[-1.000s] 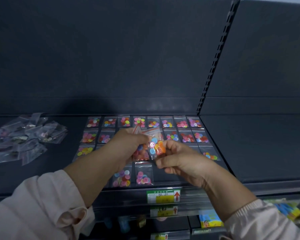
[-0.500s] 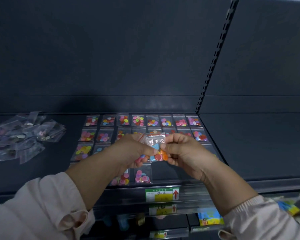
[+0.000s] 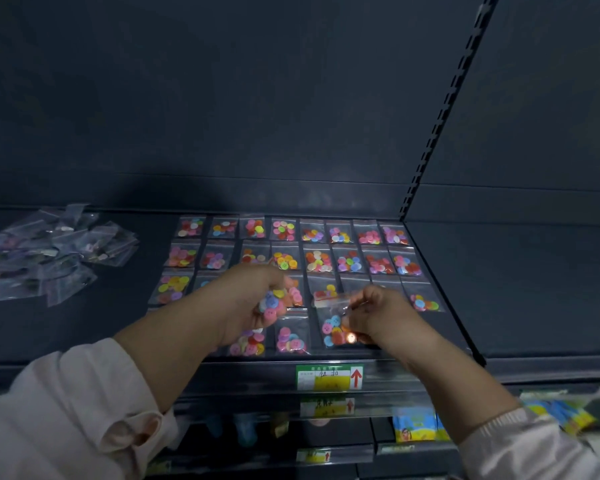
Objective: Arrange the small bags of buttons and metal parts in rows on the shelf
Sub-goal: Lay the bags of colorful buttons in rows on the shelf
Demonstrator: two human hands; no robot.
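Right grip (image 3: 378, 317) pinches a button bag (image 3: 331, 329) by its right edge, at the shelf's (image 3: 84, 323) front row. Left grip (image 3: 253, 299), near its left, clutches a bunch of button bags (image 3: 279, 301).

The left hand (image 3: 253, 299) blocks a chunk of the third row (image 3: 172, 287), and its fingers half bury the handful of bags (image 3: 279, 301) it grips. The right hand (image 3: 374, 317) covers one side of the single bag (image 3: 331, 327) it pinches. The loose pile (image 3: 49, 247) on the far left runs off the edge, contents too murky to tell. The price label (image 3: 329, 376) scribble is unreadable, and the lower-shelf packets (image 3: 561, 410) are just blur.
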